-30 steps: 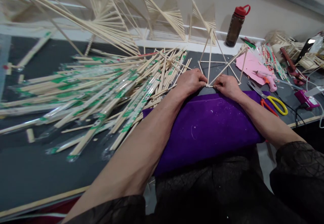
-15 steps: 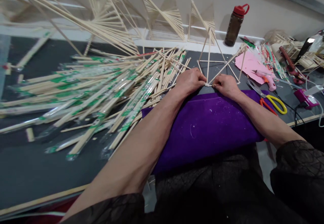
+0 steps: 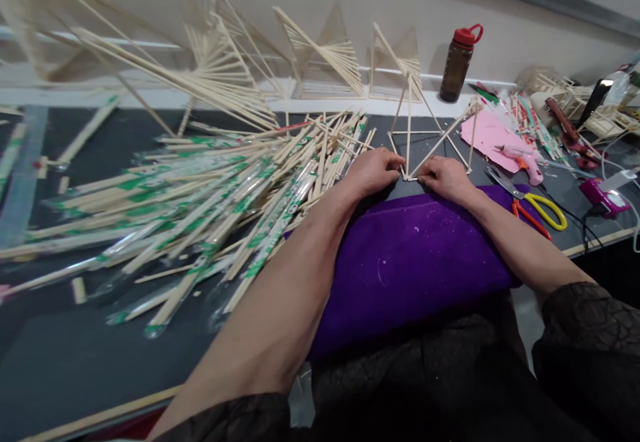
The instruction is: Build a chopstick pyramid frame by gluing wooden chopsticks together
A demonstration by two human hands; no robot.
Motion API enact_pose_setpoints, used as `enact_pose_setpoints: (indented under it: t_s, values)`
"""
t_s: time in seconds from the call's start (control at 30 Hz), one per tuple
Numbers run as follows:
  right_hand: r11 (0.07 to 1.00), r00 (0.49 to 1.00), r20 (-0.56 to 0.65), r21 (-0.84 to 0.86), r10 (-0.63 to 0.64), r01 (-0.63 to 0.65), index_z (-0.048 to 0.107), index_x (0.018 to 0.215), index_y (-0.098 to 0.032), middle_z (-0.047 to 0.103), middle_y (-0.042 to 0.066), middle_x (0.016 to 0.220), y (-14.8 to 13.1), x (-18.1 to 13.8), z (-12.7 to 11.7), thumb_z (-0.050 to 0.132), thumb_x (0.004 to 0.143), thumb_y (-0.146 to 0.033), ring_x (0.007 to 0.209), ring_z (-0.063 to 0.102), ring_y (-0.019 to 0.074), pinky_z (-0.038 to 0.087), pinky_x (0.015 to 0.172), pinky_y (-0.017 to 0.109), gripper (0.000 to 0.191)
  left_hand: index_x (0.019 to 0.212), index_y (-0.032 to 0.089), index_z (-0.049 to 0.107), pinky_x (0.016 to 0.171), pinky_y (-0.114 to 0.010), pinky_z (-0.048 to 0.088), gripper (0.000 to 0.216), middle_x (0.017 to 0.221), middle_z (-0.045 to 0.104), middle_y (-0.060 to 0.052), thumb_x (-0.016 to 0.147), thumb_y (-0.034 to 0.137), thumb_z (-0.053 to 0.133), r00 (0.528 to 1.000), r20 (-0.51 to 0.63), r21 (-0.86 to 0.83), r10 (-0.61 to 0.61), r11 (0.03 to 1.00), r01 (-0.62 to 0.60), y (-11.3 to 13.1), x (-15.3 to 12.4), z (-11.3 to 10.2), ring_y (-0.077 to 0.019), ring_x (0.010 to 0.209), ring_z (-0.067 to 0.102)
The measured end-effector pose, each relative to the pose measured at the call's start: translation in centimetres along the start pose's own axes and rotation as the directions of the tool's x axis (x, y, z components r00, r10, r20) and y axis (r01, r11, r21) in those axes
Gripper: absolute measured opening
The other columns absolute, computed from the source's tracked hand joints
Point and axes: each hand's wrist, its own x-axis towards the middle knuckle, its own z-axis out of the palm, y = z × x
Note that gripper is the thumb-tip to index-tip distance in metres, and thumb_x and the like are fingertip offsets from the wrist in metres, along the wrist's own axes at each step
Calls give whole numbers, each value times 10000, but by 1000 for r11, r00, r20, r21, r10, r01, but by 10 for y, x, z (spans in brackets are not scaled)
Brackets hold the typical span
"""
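A stick frame [image 3: 409,129] stands on the surface [image 3: 65,369] near its front edge, just behind a purple cloth [image 3: 415,262] covering part of that edge; the person's left hand [image 3: 376,170] and right hand [image 3: 445,179] flank the frame's lower front corner, fingers narrowly bunched; whether either pinches a stick, one cannot tell.

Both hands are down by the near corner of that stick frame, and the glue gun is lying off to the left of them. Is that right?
Not quite: the glue gun lies to the right of both hands, as the head view shows. The left hand and right hand are by the near corner of the stick frame.
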Motion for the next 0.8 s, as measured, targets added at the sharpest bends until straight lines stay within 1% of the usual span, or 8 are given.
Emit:
enact_pose_setpoints:
  t_s: [0.17, 0.3, 0.4, 0.47, 0.53, 0.67, 0.73, 0.8]
  values:
    - [1000, 1000, 10, 24, -5, 5, 749, 915, -181, 744, 76, 1039, 0, -2, 0, 587, 906, -175, 907, 653, 185, 437, 785, 295, 162, 1076, 214, 835, 1006, -431, 480, 389, 1144, 748, -142, 845, 132, 534, 992, -82, 35, -96, 994, 99, -15, -2, 0, -298, 1110, 662]
    - [1000, 1000, 7, 15, 2, -2, 747, 909, -180, 746, 79, 1032, -1, -2, 0, 590, 917, -190, 898, 652, 185, 432, 775, 302, 157, 1039, 193, 830, 1035, -456, 481, 348, 1139, 749, -153, 869, 137, 532, 947, -169, 64, -275, 955, 289, -29, -6, -7, -333, 1163, 652]
    - [1000, 1000, 16, -1, 10, -10, 753, 936, -176, 748, 82, 1038, -2, -2, -1, 595, 925, -206, 905, 656, 186, 423, 763, 300, 161, 1110, 182, 817, 1056, -436, 492, 341, 1203, 729, -158, 890, 171, 557, 919, -208, 69, -336, 932, 356, -34, -8, -13, -340, 1205, 643]
    - [1000, 1000, 24, -13, 14, -13, 757, 948, -174, 748, 80, 1041, -3, -2, -1, 590, 927, -202, 910, 658, 183, 417, 759, 295, 170, 1184, 170, 795, 1096, -433, 478, 362, 1265, 706, -163, 911, 183, 558, 919, -238, 75, -313, 938, 339, -33, -10, -14, -335, 1243, 625]
    - [1000, 999, 31, -22, 21, -20, 762, 960, -171, 748, 80, 1050, -4, -2, -2, 589, 925, -200, 915, 657, 181, 412, 757, 292, 179, 1227, 173, 775, 1120, -426, 466, 373, 1304, 690, -151, 932, 179, 547, 936, -261, 78, -238, 961, 266, -27, -11, -12, -311, 1257, 615]
    - [999, 999, 42, -33, 28, -27, 780, 996, -169, 751, 85, 1075, -4, -3, -2, 580, 937, -225, 913, 651, 185, 403, 752, 299, 215, 1207, 218, 780, 1052, -394, 511, 346, 1278, 707, -97, 933, 169, 574, 984, -173, 81, -47, 995, 61, -10, -11, -3, -250, 1169, 649]
    - [999, 998, 50, -45, 23, -21, 790, 1018, -176, 751, 84, 1072, -4, -3, -2, 566, 946, -234, 906, 646, 185, 392, 744, 304, 243, 1201, 227, 786, 1006, -392, 532, 337, 1268, 718, -98, 942, 177, 578, 992, -121, 102, -39, 993, 52, -5, -11, 0, -250, 1137, 666]
    - [998, 998, 57, -56, 24, -21, 798, 1038, -185, 748, 82, 1067, -4, -4, -3, 558, 947, -233, 899, 639, 183, 377, 728, 307, 261, 1201, 209, 792, 1000, -404, 535, 338, 1272, 727, -121, 961, 184, 555, 989, -123, 125, -87, 987, 102, -5, -10, 0, -269, 1145, 674]
